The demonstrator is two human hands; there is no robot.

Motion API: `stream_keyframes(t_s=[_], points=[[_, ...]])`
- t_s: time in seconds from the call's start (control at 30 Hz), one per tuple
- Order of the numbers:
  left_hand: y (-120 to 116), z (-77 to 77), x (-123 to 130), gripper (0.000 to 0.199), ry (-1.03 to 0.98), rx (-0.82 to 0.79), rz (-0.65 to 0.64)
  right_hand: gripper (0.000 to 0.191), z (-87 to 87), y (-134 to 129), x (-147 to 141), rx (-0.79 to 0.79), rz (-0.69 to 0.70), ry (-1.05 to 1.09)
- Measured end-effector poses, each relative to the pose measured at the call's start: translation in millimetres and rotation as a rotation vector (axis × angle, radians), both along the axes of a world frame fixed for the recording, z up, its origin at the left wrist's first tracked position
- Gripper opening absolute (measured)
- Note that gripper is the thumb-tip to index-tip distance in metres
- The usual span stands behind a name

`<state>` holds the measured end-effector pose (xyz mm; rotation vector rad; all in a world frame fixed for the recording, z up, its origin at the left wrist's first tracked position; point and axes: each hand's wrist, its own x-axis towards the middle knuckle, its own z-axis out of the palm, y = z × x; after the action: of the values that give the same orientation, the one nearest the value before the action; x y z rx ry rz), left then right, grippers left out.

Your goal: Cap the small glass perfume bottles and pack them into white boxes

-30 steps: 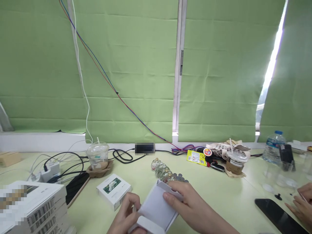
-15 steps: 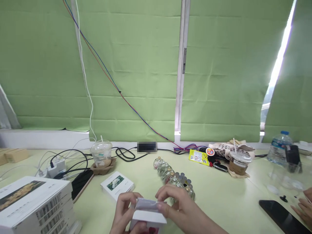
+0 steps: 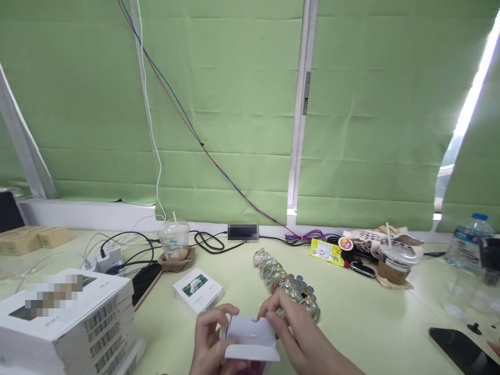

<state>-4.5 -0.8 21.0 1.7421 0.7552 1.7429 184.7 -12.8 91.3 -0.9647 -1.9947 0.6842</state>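
Currently held: white carton (image 3: pixel 252 338), open end up

Left hand (image 3: pixel 211 336): curled, gripping carton's left side above the pale table (image 3: pixel 363 323). Right hand (image 3: pixel 295 325): thumb and forefinger pinching its back right corner. Change from a second ago: broad panel toward viewer gives way to upturned mouth, leaving the inside reachable. Beyond: flower-print box (image 3: pixel 200 290), left; glass-ball row (image 3: pixel 279 278) beside grey discs (image 3: pixel 300 285), right.

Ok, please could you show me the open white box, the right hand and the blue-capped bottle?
Open white box (image 3: pixel 252 351), head view: its front flap.
Right hand (image 3: pixel 297 324), head view: its back.
Blue-capped bottle (image 3: pixel 467 242), head view: its clear body.
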Motion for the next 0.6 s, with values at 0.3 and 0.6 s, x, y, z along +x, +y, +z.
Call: stream_keyframes(t_s=[0.3, 0.6], points=[[-2.0, 18.4, -0.6, 0.024, 0.207, -0.039, -0.079, 0.037, 15.6, 0.1, 12.0, -0.185, -0.167, 0.412], [-1.4, 24.1, -14.9, 0.048, -0.053, -0.572, -0.343, 0.037, 29.8, 19.5, 35.6, -0.403, -0.023, 0.744]])
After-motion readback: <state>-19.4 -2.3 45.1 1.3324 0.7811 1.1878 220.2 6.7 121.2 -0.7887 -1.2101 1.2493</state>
